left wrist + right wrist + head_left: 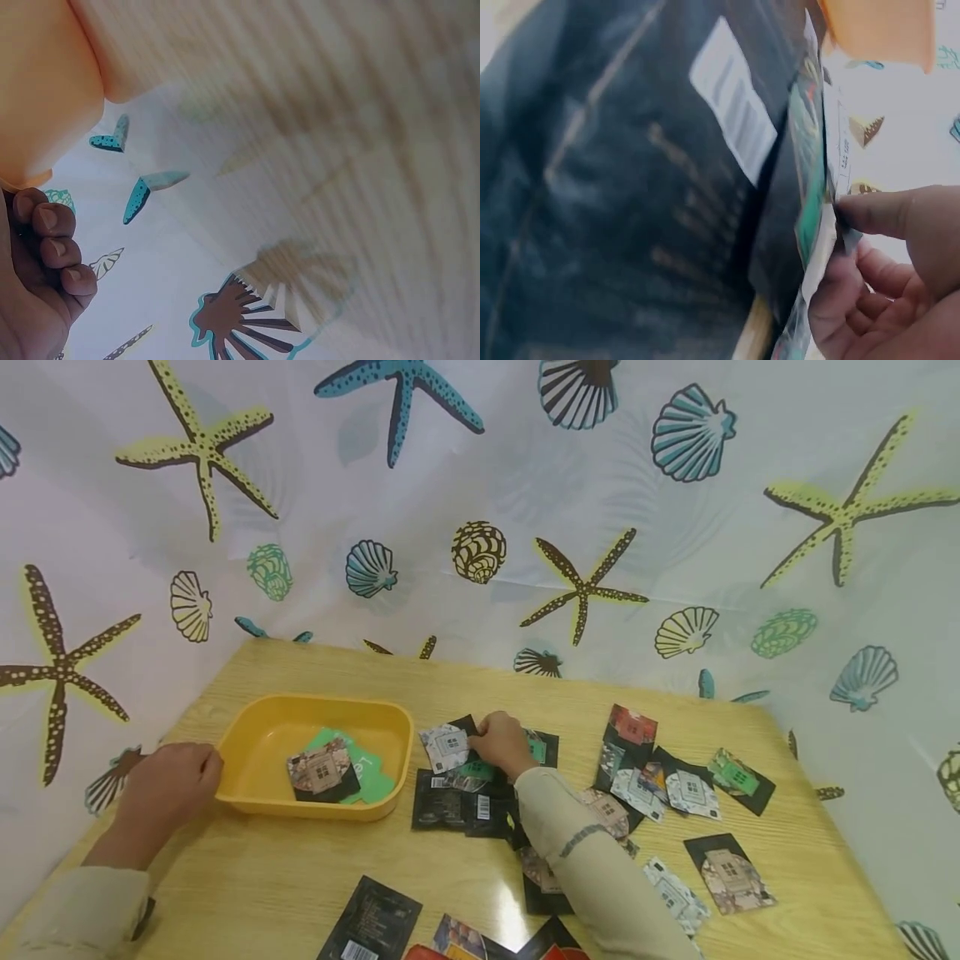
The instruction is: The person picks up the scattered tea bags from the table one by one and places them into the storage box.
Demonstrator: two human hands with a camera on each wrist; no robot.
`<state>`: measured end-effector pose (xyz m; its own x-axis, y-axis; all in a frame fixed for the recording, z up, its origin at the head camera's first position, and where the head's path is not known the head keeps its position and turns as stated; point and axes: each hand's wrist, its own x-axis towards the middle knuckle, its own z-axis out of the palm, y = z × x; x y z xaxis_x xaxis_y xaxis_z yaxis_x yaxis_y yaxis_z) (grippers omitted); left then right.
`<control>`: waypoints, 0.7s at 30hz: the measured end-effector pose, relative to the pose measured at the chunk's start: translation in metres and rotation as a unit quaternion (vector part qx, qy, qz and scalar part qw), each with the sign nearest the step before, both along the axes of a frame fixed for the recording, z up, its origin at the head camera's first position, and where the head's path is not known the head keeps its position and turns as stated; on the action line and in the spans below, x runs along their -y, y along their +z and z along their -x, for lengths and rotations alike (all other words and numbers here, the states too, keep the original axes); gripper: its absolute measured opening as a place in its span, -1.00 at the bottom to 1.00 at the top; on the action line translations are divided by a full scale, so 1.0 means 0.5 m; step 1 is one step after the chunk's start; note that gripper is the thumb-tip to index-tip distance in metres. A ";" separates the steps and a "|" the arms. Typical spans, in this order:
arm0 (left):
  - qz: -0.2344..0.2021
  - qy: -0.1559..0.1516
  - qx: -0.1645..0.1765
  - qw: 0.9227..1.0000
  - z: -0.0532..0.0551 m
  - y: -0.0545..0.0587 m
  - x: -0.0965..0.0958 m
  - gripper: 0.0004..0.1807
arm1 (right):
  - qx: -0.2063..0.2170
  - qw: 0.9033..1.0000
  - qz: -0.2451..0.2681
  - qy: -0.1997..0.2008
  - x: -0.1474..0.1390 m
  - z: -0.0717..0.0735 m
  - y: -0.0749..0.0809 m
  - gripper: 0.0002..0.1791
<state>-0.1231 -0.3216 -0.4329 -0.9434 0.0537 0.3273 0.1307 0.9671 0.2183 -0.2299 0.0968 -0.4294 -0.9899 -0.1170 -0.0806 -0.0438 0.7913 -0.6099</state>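
Note:
At the left end of the yellow tray (315,807), my left hand (168,789) holds the rim with curled fingers. The left wrist view shows those fingers (58,246) against the tray's edge; the thumb is hidden. Inside the tray lie a brown-patterned sachet (322,772) and green cards (371,772). Right of the tray, my right hand (501,742) pinches a white-patterned sachet (448,746) by its edge, between thumb and fingers (877,212). Beneath that hand are overlapping sachets, among them a black one with a barcode (441,806) and a green-labelled one (476,770).
More sachets spread over the wooden table (247,877): a red one (633,727), a green one (738,774) and a brown one (727,872) to the right. A black sachet (371,918) lies near the front. A shell-and-starfish cloth (435,510) hangs behind.

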 end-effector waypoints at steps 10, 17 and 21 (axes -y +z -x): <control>0.008 0.006 0.011 1.000 -0.003 0.000 0.005 -0.52 | 0.067 0.984 0.159 -0.050 -0.027 0.011 0.010 -0.78; 0.001 0.004 0.009 1.000 -0.003 0.003 0.003 -0.52 | 0.054 0.964 0.251 -0.073 -0.024 0.007 0.045 -0.74; -0.004 0.005 0.008 1.000 -0.004 0.004 -0.002 -0.53 | 0.045 0.947 0.307 -0.081 -0.004 0.003 0.075 -0.68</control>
<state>-0.1211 -0.3204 -0.4310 -0.9491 0.0418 0.3123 0.1176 0.9666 0.2279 -0.2313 0.0988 -0.3919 -0.9913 -0.0168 -0.1304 0.1206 0.2784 -0.9529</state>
